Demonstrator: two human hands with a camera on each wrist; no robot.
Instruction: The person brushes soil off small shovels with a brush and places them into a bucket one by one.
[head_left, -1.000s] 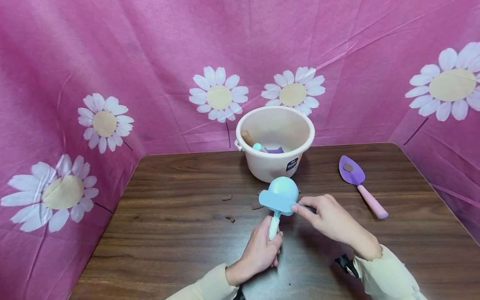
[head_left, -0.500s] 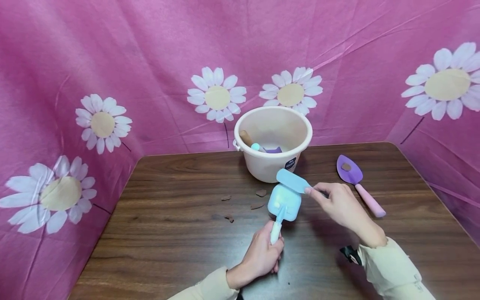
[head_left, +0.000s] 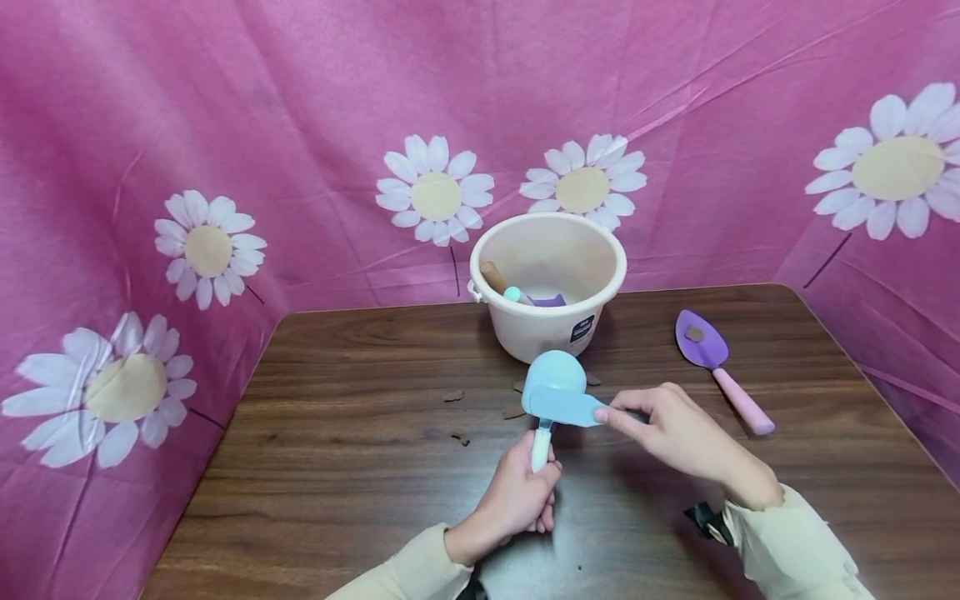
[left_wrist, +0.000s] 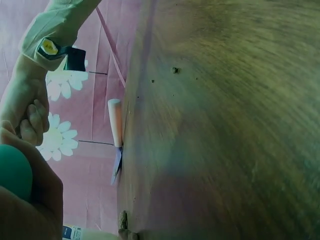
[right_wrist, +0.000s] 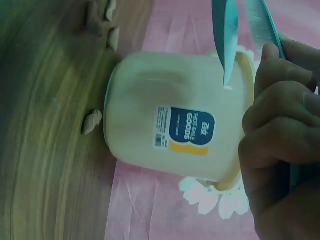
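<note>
My left hand grips the white handle of a light blue toy shovel, its head raised over the table just in front of the bucket. In the left wrist view the green-looking handle end pokes out of the fist. Between thumb and fingers, my right hand pinches a light blue flat-bladed tool. That blade lies across the shovel head in the head view and hides part of it. Up close in the right wrist view, the curled fingers show beside the blades.
A cream bucket stands behind the hands, holding a brown stick-like piece and a purple thing. To the right lies a purple trowel with a brown lump on it. Several brown bits are scattered on the wooden table.
The right hand's blade swung up to the far end of the shovel head, then came back down across it near the handle. The shovel's head tilted along and shifted slightly left.
</note>
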